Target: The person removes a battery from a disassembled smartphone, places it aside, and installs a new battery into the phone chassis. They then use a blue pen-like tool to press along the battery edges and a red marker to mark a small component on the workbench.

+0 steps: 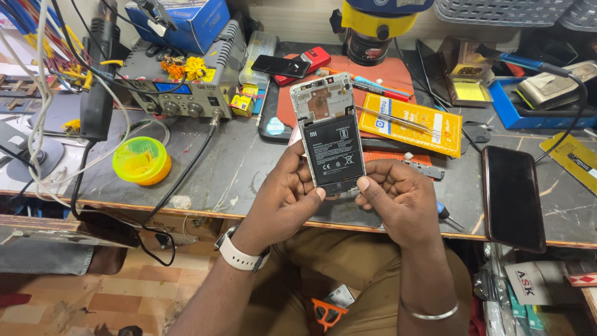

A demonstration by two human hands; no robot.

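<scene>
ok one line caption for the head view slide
Both hands, left hand and right hand, hold an opened phone with its battery exposed above a cluttered workbench.

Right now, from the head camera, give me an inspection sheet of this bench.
Surface: dark, scratched worktop.
Job's things: opened phone, back off, black battery showing.
Clutter: yellow-green tub, black phone lying flat, yellow packet, tweezers.
Grips: left hand and right hand both hold the opened phone by its lower end.
Cables: black lead from the rework station; white wires at left.
Surroundings: blue tray, grey baskets.
</scene>
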